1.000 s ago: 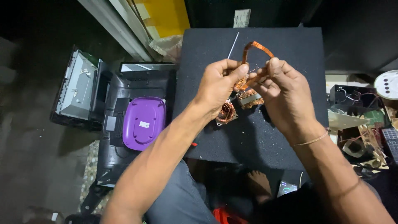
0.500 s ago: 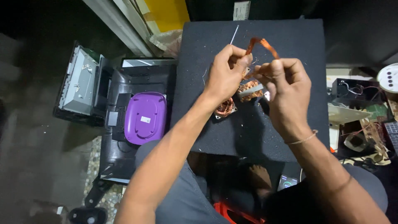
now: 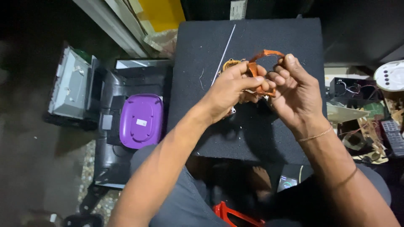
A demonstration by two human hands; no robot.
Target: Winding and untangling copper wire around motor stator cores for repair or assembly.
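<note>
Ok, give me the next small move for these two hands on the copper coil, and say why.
Probably lower it to the dark foam mat before pulling more. Both the left hand and right hand pinch the orange copper coil in mid-air, its loop arching free above the fingers, so it looks easy to bend.

The loop of flat copper-orange wire coil [image 3: 264, 54] shows bright orange, shading to a darker brown-orange where it bends. The square foam-topped counter [image 3: 252, 138] under it is flat charcoal black, dotted with tiny pale specks, and a thin straight metal rod [image 3: 223, 54] crosses its far left part as a silver-white line. Beyond the counter's left edge, the oval plastic lid [image 3: 141, 120] is solid purple with one small white label patch. The boxy metal casing [image 3: 69, 84] further left is dull grey. Past the far left corner, a flat yellow panel [image 3: 162, 12] is plain yellow. Off the right edge, a round disc [image 3: 390, 75] is white with dark dots.
</note>
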